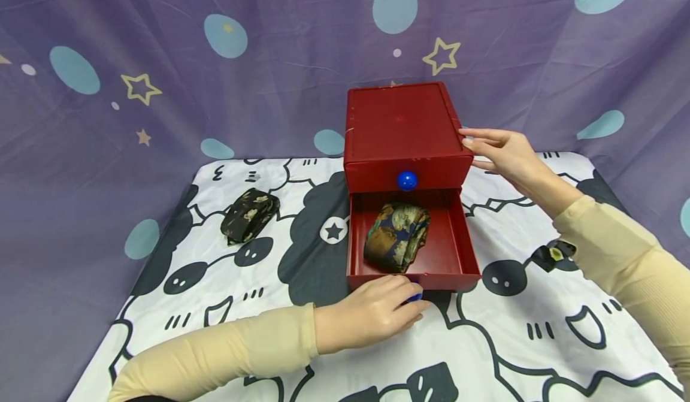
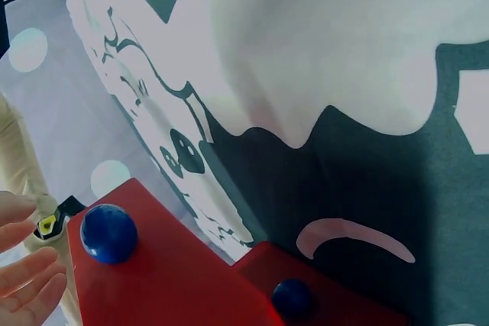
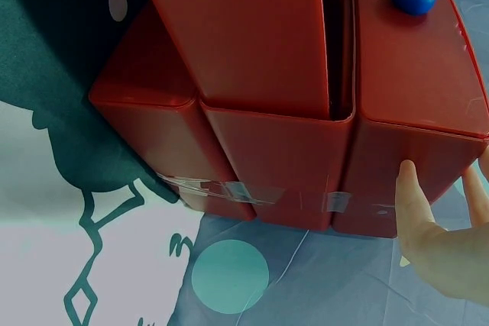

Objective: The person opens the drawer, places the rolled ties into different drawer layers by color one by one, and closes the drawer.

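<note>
A red drawer unit (image 1: pixel 401 123) stands on the table, its middle drawer (image 1: pixel 450 249) pulled out. Inside that drawer lies a folded dark cloth with a flower pattern (image 1: pixel 399 237), toward the left. At the drawer's front, my left hand (image 1: pixel 372 312) has its fingers over the blue knob (image 1: pixel 415 296); the left wrist view shows loose fingers beside the knob (image 2: pixel 108 233), with a small gap. My right hand (image 1: pixel 509 153) touches the unit's right side near the top with spread fingers; the right wrist view shows a fingertip (image 3: pixel 409 169) against the top drawer's section.
A second folded cloth, black with pale flowers (image 1: pixel 250 215), lies on the table at left. The table cover (image 1: pixel 242 306) is black and white. A purple curtain (image 1: pixel 302 66) hangs behind. Beside the right forearm shows a small black piece with a yellow patch (image 1: pixel 554 254).
</note>
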`<state>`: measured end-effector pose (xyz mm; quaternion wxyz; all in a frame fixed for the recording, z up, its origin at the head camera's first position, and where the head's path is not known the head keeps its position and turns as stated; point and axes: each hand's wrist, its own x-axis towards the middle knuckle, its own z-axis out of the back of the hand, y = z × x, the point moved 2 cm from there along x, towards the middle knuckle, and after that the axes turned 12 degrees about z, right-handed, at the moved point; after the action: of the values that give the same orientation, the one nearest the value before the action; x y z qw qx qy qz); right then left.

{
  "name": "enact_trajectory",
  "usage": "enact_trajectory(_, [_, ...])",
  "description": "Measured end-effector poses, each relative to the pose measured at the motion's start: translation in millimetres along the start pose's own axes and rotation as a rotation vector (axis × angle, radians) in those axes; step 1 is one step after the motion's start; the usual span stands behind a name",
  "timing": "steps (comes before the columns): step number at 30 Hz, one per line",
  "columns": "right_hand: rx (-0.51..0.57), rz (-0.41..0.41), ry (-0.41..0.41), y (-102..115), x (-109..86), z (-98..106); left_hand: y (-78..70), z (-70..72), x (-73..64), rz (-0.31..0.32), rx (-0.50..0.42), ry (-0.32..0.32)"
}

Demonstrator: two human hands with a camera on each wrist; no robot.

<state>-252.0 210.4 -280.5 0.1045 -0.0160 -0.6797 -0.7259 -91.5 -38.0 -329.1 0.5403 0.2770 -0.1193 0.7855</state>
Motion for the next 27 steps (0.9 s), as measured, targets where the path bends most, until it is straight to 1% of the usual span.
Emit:
enact_trajectory(5, [-0.002, 0.014, 0.002, -0.2, -1.0, 0.2, -1.4, -6.6, -3.2, -0.049, 0.083, -0.026])
enact_trajectory(10, [0.024, 0.016, -0.001, -1.0, 0.3, -0.2, -2.3, -10.2, -4.2, -0.055, 0.101, -0.034])
enact_trajectory(14, [0.012, 0.013, 0.004, -1.1, 1.2, -0.4, -3.6, -5.3, -1.1, -0.062, 0.135, -0.055])
enact_trajectory(17, [-0.005, 0.009, 0.008, -0.7, 0.8, -0.1, -4.3, 0.1, 1.7, -0.076, 0.191, -0.063])
enact_trajectory(19, [-0.022, 0.007, 0.009, -0.1, 0.1, 0.2, -4.0, 1.3, 2.7, -0.082, 0.228, -0.065])
enact_trajectory(22, [-0.023, 0.005, 0.01, 0.6, -0.9, 0.6, -3.5, 0.2, 2.7, -0.083, 0.266, -0.069])
enact_trajectory(27, [-0.007, 0.004, 0.005, -0.7, -0.4, 0.7, -3.1, -4.0, 0.9, -0.073, 0.279, -0.061])
